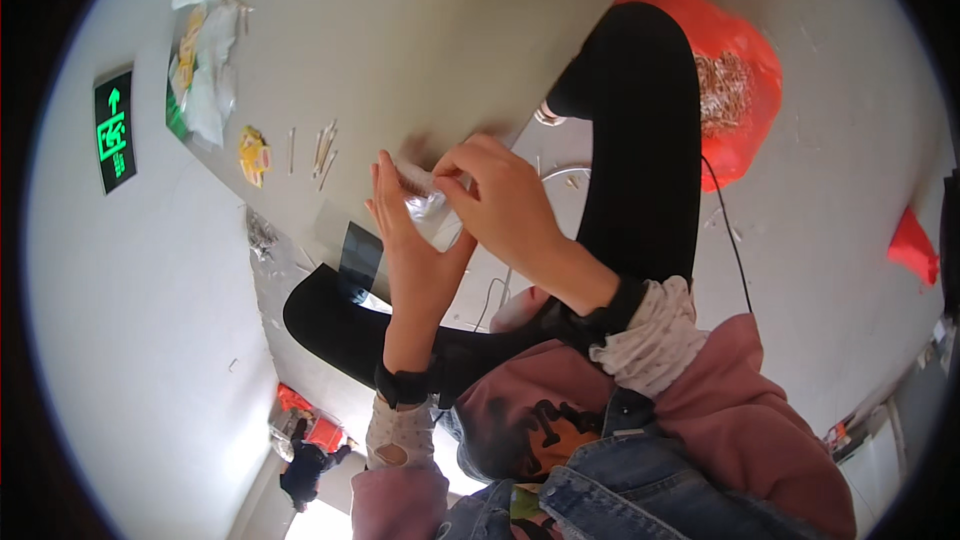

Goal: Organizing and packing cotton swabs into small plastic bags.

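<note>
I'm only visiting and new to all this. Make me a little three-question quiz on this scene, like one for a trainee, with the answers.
1. Multiple choice: what colour is the plastic bag of thin sticks beyond the person's leg?
a) green
b) red
c) blue

2. True or false: the person's right hand hangs at their side, far from the left hand.

3. Short answer: in the picture, on which side of the small group of loose sticks does the yellow packet lie?

Key:
1. b) red
2. False; both hands are close together at a small item with clear plastic.
3. Left
</note>
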Available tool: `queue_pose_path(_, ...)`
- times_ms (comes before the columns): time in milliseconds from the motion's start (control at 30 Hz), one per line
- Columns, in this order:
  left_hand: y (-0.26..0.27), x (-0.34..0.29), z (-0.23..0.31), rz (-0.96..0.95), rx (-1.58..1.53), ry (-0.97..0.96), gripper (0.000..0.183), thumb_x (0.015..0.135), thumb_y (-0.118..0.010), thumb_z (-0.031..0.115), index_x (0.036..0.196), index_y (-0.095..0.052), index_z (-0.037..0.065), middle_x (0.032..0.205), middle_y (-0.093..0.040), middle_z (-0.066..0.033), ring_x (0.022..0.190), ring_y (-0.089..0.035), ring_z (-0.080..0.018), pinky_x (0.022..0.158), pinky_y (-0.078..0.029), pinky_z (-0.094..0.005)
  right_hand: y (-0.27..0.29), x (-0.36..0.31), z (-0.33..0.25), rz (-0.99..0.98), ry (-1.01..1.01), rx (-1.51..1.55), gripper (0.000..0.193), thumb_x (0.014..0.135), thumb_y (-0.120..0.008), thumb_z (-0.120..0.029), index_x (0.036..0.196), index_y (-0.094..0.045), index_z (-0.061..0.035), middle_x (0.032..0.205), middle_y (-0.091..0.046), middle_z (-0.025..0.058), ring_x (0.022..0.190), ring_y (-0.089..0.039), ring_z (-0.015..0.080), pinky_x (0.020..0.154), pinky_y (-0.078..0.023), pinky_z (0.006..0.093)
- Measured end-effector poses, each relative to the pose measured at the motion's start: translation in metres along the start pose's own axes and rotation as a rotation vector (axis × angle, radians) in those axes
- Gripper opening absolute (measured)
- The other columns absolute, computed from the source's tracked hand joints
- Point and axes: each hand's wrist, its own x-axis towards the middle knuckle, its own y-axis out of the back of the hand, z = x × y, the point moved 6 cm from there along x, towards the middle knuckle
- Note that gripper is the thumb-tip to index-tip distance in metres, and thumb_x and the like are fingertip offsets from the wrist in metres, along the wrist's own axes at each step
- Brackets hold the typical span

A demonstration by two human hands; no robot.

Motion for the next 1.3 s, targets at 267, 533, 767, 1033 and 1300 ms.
queue_pose_path(267,0.052,-0.032,-0.033,0.411,-0.576,-0.061,0.025,0.080,-0.075,-0.010,0.102,-0.069,0.001,0.111,-0.072,-0.0107,0.102,-0.068,-0.0209,0.090,-0.053,-0.0303,-0.003,-0.025,-0.059,-0.120,0.418,0.067,0.011,0.087,-0.070,0.003,0.095,-0.064,-0.0015,0.100,-0.065,0.0095,0.079,-0.064,0.0215,0.066,-0.052,0.0282)
queue_pose_path(533,0.021,-0.073,-0.083,0.480,-0.796,0.117,0.019,0.078,-0.074,-0.011,0.091,-0.068,0.001,0.106,-0.073,-0.0115,0.098,-0.070,-0.0212,0.084,-0.054,-0.0295,-0.030,-0.035,-0.051,-0.242,0.335,-0.026,0.015,0.085,-0.065,0.007,0.096,-0.062,-0.0025,0.106,-0.063,0.0099,0.081,-0.062,0.0200,0.070,-0.052,0.0303)
queue_pose_path(767,0.026,-0.075,-0.084,0.534,-0.792,-0.003,0.020,0.077,-0.074,-0.011,0.090,-0.067,0.002,0.105,-0.074,-0.0115,0.095,-0.070,-0.0224,0.078,-0.054,-0.0276,-0.035,-0.035,-0.051,-0.312,0.390,-0.125,0.015,0.085,-0.066,0.008,0.095,-0.062,-0.0016,0.106,-0.065,0.0101,0.082,-0.063,0.0184,0.070,-0.052,0.0271)
queue_pose_path(1033,0.020,-0.064,-0.088,0.449,-1.034,0.144,0.013,0.088,-0.069,-0.008,0.099,-0.066,-0.002,0.111,-0.071,-0.0125,0.099,-0.068,-0.0175,0.080,-0.057,-0.0268,-0.035,-0.029,-0.041,-0.346,0.112,0.060,0.010,0.098,-0.059,0.000,0.108,-0.062,0.0011,0.115,-0.064,0.0093,0.096,-0.067,0.0153,0.076,-0.053,0.0258)
queue_pose_path(1300,0.015,-0.051,-0.088,0.357,-1.275,0.276,0.014,0.098,-0.063,0.001,0.111,-0.066,-0.002,0.116,-0.069,-0.0100,0.100,-0.064,-0.0114,0.084,-0.057,-0.0258,-0.038,-0.019,-0.040,-0.349,-0.013,0.136,0.016,0.103,-0.055,-0.006,0.115,-0.062,0.0011,0.115,-0.066,0.0079,0.094,-0.068,0.0139,0.075,-0.052,0.0247)
